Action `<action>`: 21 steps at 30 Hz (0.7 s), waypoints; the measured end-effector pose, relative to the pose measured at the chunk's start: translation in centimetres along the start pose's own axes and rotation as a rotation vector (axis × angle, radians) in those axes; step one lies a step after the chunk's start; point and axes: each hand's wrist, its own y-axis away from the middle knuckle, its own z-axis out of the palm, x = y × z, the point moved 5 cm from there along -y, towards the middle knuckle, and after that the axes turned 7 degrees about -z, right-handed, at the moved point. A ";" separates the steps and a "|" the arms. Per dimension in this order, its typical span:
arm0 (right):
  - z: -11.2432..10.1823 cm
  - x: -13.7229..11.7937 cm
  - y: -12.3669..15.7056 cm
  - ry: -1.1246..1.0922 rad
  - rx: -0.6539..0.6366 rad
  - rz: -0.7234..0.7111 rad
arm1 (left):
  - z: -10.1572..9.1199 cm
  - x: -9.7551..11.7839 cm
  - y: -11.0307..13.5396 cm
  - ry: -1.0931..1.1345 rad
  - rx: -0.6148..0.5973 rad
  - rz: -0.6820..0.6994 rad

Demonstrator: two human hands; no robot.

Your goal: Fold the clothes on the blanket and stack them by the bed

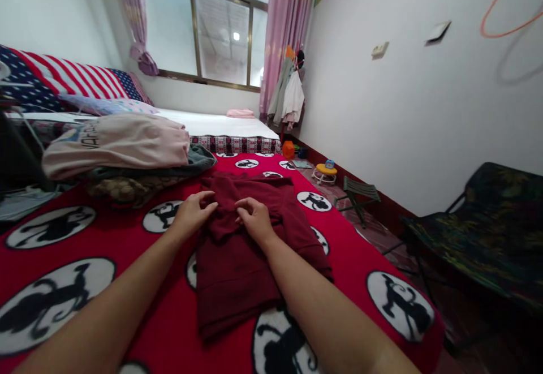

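Observation:
A dark maroon garment (237, 261) lies partly folded on a red blanket (127, 238) printed with white circles and black figures. My left hand (193, 213) rests on the garment's upper left part, fingers curled onto the cloth. My right hand (254, 215) sits beside it on the upper middle of the garment, fingers bent and pinching a fold of the fabric. The two hands are a few centimetres apart.
A pile of folded clothes (123, 147), pink on top, lies at the left of the bed. Behind it are a flag-pattern pillow (72, 80) and a white mattress (220, 125). A dark folding chair (487, 227), a small stool (358, 193) and toys (324, 173) stand on the floor to the right.

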 end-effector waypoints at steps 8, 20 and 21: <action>-1.3 0.2 -0.9 0.181 0.161 0.083 | 1.0 -0.2 1.8 0.001 0.138 0.027; -0.9 -4.4 -7.8 0.731 -0.059 0.167 | 0.4 -2.4 1.2 0.481 0.216 -0.174; -0.9 -5.3 -8.8 0.656 0.036 0.140 | 0.5 -2.8 1.2 0.495 0.228 -0.200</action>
